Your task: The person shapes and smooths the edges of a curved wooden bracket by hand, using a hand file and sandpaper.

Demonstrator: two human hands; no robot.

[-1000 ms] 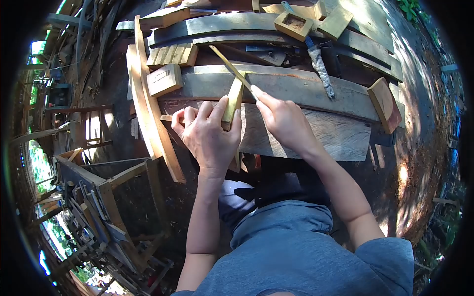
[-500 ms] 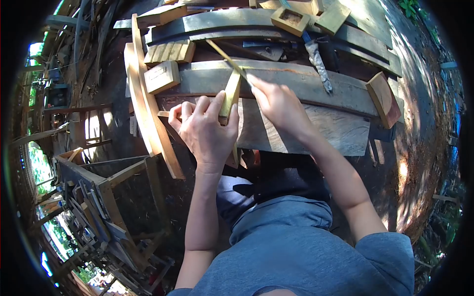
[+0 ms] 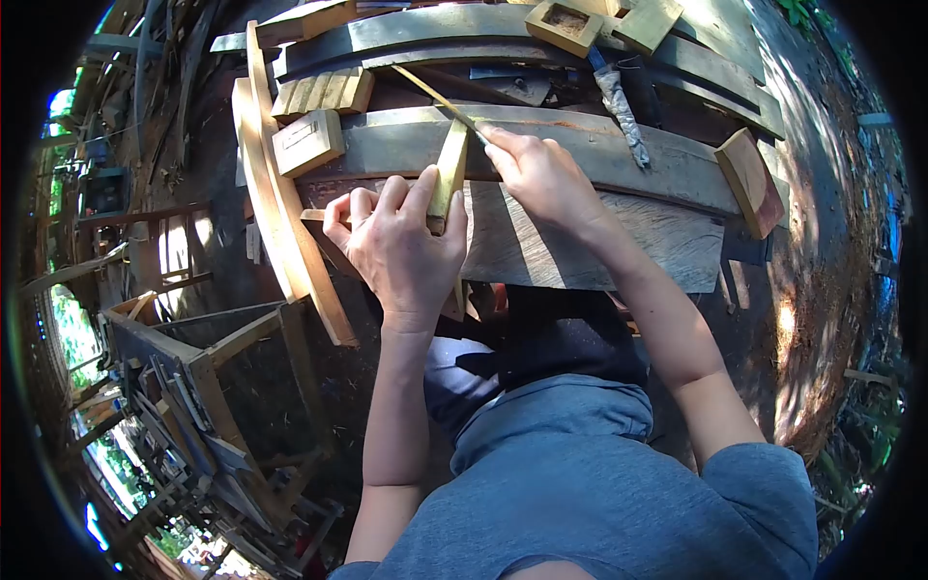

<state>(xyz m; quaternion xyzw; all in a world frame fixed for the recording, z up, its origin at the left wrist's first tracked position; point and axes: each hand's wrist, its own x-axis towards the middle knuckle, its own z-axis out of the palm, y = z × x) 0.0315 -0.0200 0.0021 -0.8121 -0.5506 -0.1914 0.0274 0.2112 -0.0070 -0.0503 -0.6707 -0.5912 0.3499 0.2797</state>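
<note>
My left hand (image 3: 404, 232) grips a short tapered piece of wood (image 3: 449, 179) between thumb and fingers. The piece's narrow far end rests at a thick grey plank (image 3: 580, 143). In my right hand (image 3: 541, 179) is a long, thin file (image 3: 432, 90), held by its near end and slanting to the far left. It crosses the tip of the wooden piece, seemingly touching it. The fingers of my right hand hide its handle.
A grooved wooden block (image 3: 324, 94) and a slotted block (image 3: 307, 143) sit at the left, beside long pale battens (image 3: 275, 193). A hollowed block (image 3: 565, 29), a tool with a wrapped handle (image 3: 621, 111) and a tilted block (image 3: 749, 184) lie farther right.
The whole view has shifted slightly, so the bench appears a little higher and to the left. Both hands keep their hold, and the file still lies across the wood's tip.
</note>
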